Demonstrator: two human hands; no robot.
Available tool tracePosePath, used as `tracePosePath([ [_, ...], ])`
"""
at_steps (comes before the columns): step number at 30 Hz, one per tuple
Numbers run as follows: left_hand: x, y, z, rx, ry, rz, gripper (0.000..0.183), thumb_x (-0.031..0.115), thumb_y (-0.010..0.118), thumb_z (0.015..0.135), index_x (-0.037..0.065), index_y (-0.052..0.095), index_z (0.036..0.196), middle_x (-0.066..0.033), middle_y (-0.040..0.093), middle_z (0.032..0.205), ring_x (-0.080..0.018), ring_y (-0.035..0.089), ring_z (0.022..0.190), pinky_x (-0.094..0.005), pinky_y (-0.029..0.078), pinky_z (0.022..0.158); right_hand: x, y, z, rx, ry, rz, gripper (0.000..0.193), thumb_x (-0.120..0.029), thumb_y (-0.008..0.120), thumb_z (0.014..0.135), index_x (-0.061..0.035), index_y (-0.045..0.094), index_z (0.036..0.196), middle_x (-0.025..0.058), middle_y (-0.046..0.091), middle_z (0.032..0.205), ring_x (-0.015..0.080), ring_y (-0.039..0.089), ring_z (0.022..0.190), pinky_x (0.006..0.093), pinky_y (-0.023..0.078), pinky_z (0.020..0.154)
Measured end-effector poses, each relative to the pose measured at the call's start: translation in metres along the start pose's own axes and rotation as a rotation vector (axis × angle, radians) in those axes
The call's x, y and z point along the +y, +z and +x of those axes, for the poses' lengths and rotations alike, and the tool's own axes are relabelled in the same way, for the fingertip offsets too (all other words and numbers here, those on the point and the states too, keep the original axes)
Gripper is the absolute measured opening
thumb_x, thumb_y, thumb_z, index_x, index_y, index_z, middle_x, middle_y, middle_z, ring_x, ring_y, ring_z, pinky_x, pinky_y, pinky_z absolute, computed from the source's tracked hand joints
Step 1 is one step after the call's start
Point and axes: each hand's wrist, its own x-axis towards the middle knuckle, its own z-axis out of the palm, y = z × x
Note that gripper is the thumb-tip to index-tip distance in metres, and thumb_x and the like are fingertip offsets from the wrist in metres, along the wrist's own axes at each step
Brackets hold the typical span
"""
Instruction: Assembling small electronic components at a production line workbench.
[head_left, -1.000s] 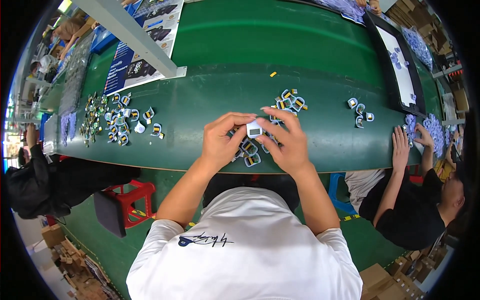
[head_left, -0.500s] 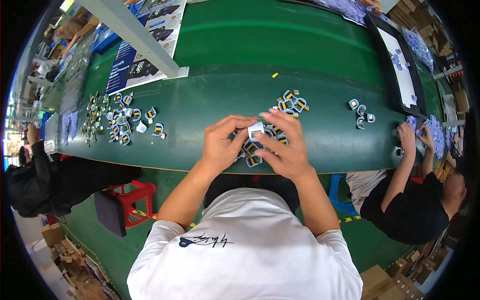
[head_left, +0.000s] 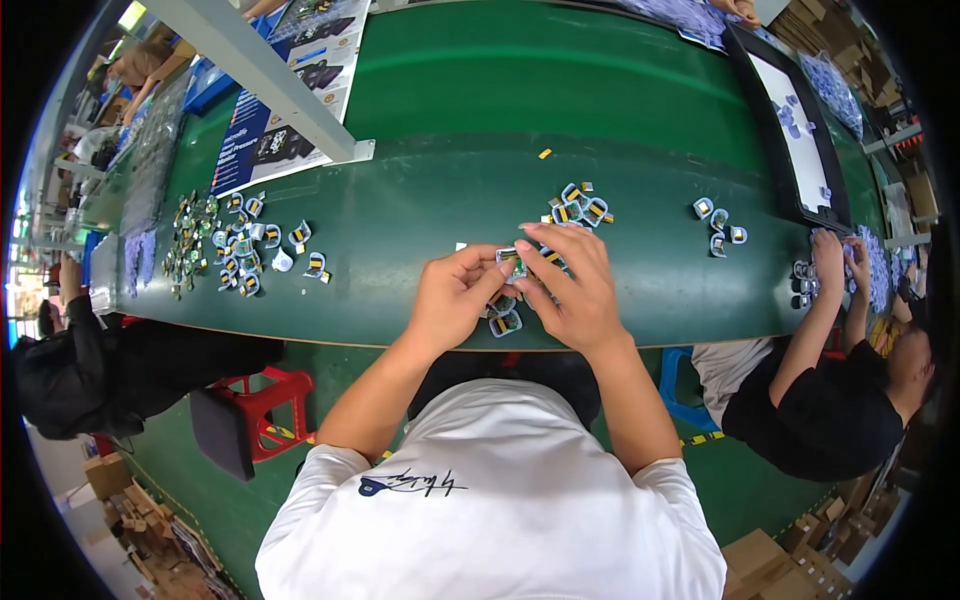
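Note:
Between my two hands is a small white plastic housing [head_left: 507, 255] with a green circuit board showing inside. My left hand [head_left: 452, 300] pinches it from the left with thumb and forefinger. From the right, the fingertips and thumb of my right hand [head_left: 575, 295] close on the same piece. Just below my fingers lies a housing with a green board and a yellow strip [head_left: 506, 323], and more such pieces are partly hidden under my hands. Beyond my right hand sits a cluster of similar housings [head_left: 572, 210].
To the left are a pile of housings [head_left: 240, 250] and loose small circuit boards [head_left: 187, 240]. A metal post [head_left: 270, 85] stands on a printed sheet. Several housings [head_left: 720, 222] lie to the right, near a black-rimmed tray [head_left: 795, 190]. A co-worker [head_left: 835, 390] handles parts at the right.
The housing has been turned from its plain white outer face to show the green board. My right fingers have closed in on it. The co-worker's hand at right has moved farther onto the table.

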Motion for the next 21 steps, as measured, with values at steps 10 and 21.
tracePosePath([
  [10,0.002,-0.003,0.0,-0.01,-0.077,-0.072,0.015,0.004,0.064,0.105,-0.007,0.071,0.114,-0.0094,0.076,0.097,-0.0128,0.073,0.084,-0.0273,0.06,0.075,-0.005,0.001,0.0,-0.064,-0.021,-0.066,0.032,-0.016,0.081,0.084,-0.0117,0.079,0.115,0.0097,0.069,0.134,0.0317,0.063,0.127,0.0545,0.044,0.11],
  [21,-0.013,-0.019,0.002,-0.043,-0.239,-0.057,0.015,0.001,0.065,0.103,-0.006,0.071,0.114,-0.0074,0.075,0.096,-0.0125,0.071,0.087,-0.0277,0.058,0.077,0.009,0.011,-0.017,-0.15,0.071,0.051,0.039,-0.016,0.081,0.086,-0.0117,0.076,0.124,0.0089,0.064,0.143,0.0349,0.056,0.136,0.0554,0.04,0.115],
])
